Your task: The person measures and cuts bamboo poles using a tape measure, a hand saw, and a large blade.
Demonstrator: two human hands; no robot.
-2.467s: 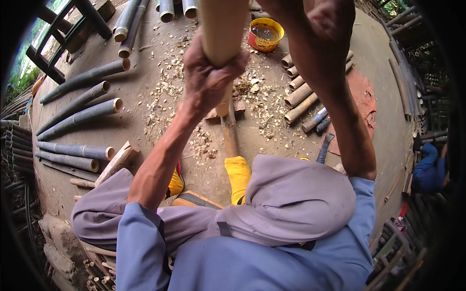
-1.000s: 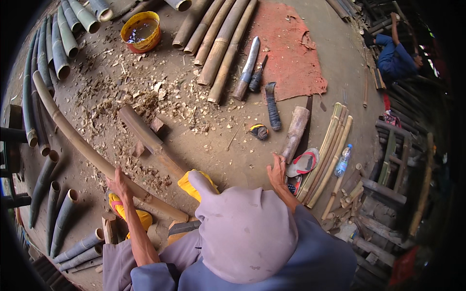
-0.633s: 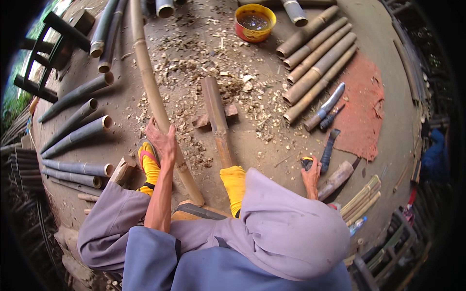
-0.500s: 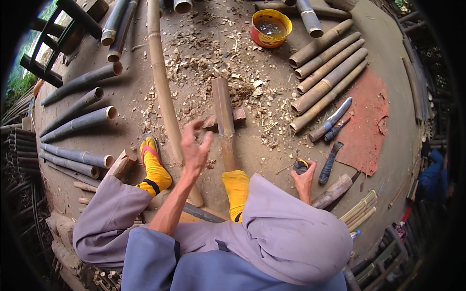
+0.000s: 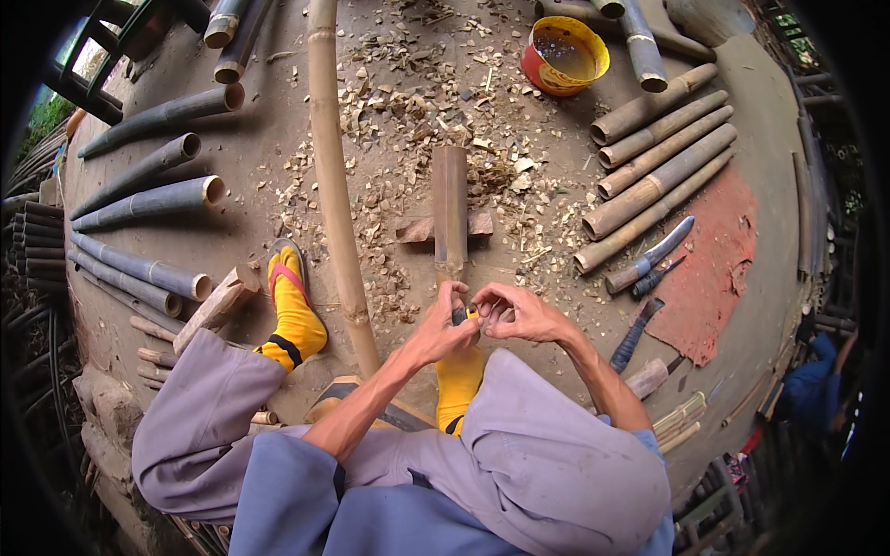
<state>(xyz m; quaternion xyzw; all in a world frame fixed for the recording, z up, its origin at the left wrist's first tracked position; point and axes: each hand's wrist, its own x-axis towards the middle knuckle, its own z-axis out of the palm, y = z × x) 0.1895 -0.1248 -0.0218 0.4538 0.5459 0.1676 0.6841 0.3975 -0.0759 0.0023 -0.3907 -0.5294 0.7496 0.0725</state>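
Soft, even daylight covers the floor (image 5: 762, 120), brightest and slightly washed out at the upper left rim. Faint, soft-edged shadows lie beside the dark bamboo tubes (image 5: 153, 205), and small glints show on the water (image 5: 567, 61). The hands (image 5: 525, 313) look fairly crisp. The fisheye lens bows the long pole (image 5: 331, 148); the right edge is murky, the corners black.

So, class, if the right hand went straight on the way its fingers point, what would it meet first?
The right hand would most likely meet the left hand, with the small dark object in its grasp; whether the hands touch is unclear.
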